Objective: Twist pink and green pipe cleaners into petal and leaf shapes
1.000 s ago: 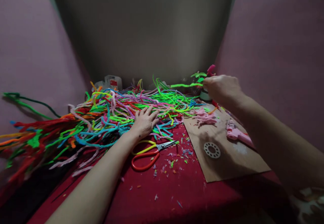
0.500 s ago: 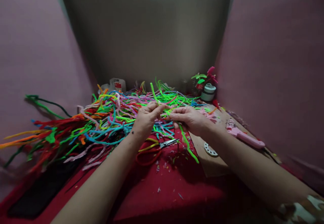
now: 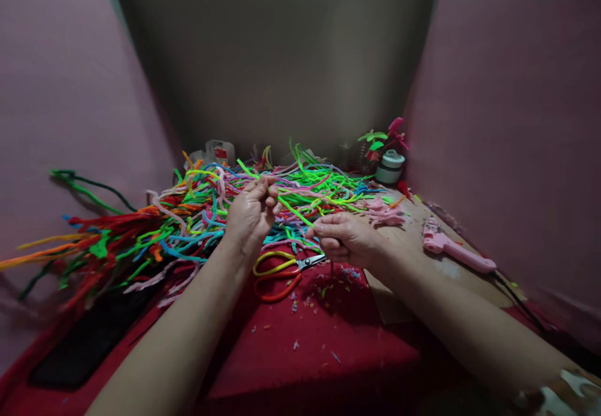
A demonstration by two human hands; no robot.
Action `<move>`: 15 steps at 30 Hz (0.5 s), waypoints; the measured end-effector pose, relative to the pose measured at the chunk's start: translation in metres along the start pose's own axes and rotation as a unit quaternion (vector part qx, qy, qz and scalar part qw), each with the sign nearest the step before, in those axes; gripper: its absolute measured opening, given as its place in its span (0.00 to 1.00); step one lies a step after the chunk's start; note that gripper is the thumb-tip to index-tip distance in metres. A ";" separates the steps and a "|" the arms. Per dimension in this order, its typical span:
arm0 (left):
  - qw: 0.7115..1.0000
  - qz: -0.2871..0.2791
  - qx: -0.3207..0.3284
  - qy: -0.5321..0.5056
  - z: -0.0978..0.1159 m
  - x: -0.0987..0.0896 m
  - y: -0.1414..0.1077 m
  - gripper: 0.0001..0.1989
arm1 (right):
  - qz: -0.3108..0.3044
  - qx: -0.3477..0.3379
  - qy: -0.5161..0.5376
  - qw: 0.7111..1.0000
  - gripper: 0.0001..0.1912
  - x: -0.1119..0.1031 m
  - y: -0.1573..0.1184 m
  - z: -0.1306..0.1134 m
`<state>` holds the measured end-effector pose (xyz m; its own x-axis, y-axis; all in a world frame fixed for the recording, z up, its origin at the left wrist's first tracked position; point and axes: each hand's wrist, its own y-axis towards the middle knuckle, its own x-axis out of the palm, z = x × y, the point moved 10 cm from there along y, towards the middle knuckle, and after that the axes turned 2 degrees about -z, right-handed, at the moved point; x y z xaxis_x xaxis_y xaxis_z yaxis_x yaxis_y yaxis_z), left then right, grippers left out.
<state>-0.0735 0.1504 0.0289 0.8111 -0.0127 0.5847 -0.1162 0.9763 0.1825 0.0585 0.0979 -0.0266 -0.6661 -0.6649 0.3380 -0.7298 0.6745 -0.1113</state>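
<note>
Green fuzz covers the pipe cleaner [image 3: 295, 212], stretched between both hands in front of the pile [image 3: 319, 184] on the worktop [image 3: 282, 353]. Left hand [image 3: 248, 212]: fingers pinched together around its upper stretch. Right hand [image 3: 350, 235]: fingers curled closed near its lower end. Straightening it well likely wants light, even tension. At left, the package's [image 3: 221, 151] red label is too small to read; at right, the glue gun [image 3: 457, 253] shows no legible brand.
</note>
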 end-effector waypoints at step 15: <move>0.981 -0.121 -0.096 0.121 -0.039 0.035 -0.025 0.05 | 0.014 -0.021 0.085 0.996 0.09 -0.021 -0.001 0.006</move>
<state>-0.0197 0.1337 0.0146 0.9164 -0.2205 0.3341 0.1881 0.9739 0.1268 0.0724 0.1093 -0.0391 -0.6477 -0.5840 0.4893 -0.7020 0.7070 -0.0855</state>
